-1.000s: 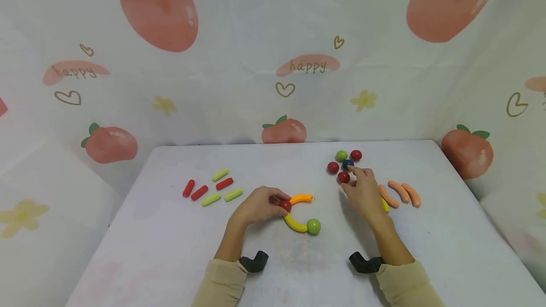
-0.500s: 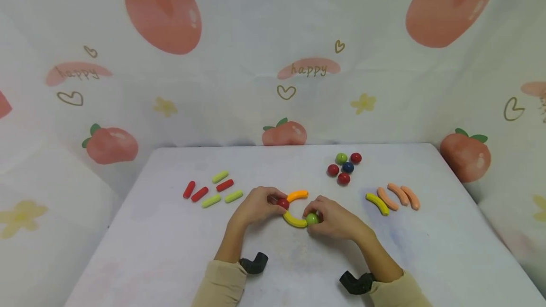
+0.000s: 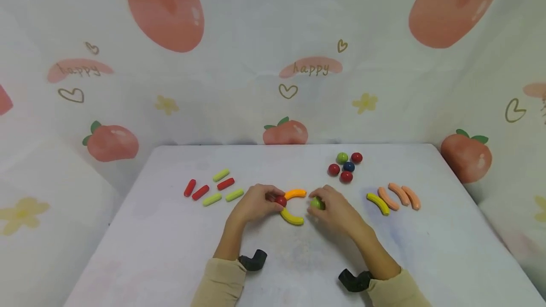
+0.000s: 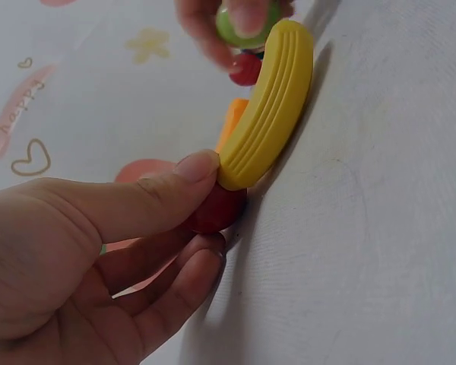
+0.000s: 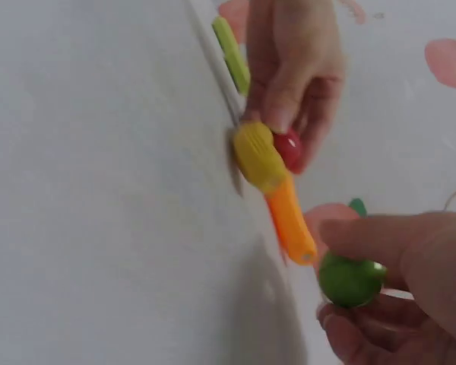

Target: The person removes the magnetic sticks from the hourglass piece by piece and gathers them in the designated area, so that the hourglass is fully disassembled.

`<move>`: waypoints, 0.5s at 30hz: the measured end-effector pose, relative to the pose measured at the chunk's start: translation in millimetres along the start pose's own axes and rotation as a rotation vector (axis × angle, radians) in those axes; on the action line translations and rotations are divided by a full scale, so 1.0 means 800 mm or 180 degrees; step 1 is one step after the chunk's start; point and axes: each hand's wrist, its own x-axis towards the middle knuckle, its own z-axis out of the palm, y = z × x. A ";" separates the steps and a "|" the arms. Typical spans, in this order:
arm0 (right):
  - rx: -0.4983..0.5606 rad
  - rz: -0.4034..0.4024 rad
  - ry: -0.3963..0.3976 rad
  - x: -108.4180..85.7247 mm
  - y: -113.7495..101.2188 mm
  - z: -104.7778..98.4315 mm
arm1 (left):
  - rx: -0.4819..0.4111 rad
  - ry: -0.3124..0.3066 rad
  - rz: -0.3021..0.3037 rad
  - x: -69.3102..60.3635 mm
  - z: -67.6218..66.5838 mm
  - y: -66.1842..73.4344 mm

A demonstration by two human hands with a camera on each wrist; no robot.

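Observation:
My left hand (image 3: pixel 257 203) pinches a small red ball (image 3: pixel 280 201) between thumb and fingers. Against that ball lie a yellow toy banana (image 3: pixel 292 218) and a curved orange piece (image 3: pixel 296 194), together making a C that opens to the right. In the left wrist view the banana (image 4: pixel 270 106) hides most of the orange piece. My right hand (image 3: pixel 337 210) grips a green ball (image 3: pixel 317 203) just right of the C, apart from both curved pieces. From the right wrist, the green ball (image 5: pixel 351 280) shows between thumb and fingers, near the orange piece's end (image 5: pixel 292 228).
Several balls cluster at the back right, among them a blue ball (image 3: pixel 348 167). On the right lie another yellow banana (image 3: pixel 377 203) and 3 pinkish sausage-like pieces (image 3: pixel 398 194). Red sticks (image 3: pixel 200 192) and light green sticks (image 3: pixel 212 199) are scattered on the left.
My right hand has come from the ball cluster to the green ball, taken hold of it, and moved it off the banana's end, back and right. The left hand keeps its hold.

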 end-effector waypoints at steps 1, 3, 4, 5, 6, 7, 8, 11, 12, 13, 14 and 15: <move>0.0046 0.0039 0.0142 0.004 0.000 -0.005 | -0.0001 -0.0007 -0.0006 0.000 0.000 0.000; 0.0021 -0.0028 0.0454 0.016 0.003 -0.014 | -0.0026 -0.0001 -0.0021 0.000 -0.001 0.001; -0.0040 -0.0105 0.0585 0.025 0.004 -0.018 | -0.0050 0.0010 -0.0042 0.000 -0.001 0.001; -0.0161 -0.0195 0.0700 0.034 0.006 -0.020 | -0.0080 0.0021 -0.0048 0.000 -0.001 0.002; -0.0308 -0.0301 0.0794 0.044 0.008 -0.021 | -0.0103 0.0026 -0.0067 0.000 -0.001 0.002; -0.0483 -0.0375 0.0861 0.053 0.011 -0.022 | -0.0125 0.0026 -0.0071 -0.001 -0.001 0.002; -0.0661 -0.0432 0.0897 0.063 0.014 -0.022 | -0.0145 0.0023 -0.0085 -0.001 0.000 0.001; -0.1112 -0.0496 0.0883 0.086 0.020 -0.019 | -0.0166 0.0017 -0.0112 -0.002 0.002 0.000; -0.1217 -0.0516 0.0887 0.091 0.023 -0.018 | -0.0163 0.0022 -0.0119 -0.003 0.002 -0.001; -0.1278 -0.0534 0.0889 0.095 0.023 -0.017 | -0.0152 0.0035 -0.0114 -0.003 0.001 -0.001; -0.1301 -0.0557 0.0887 0.098 0.022 -0.018 | -0.0149 0.0052 -0.0125 -0.002 0.000 -0.001; -0.1294 -0.0573 0.0888 0.099 0.019 -0.019 | -0.0148 0.0068 -0.0132 -0.003 -0.001 -0.002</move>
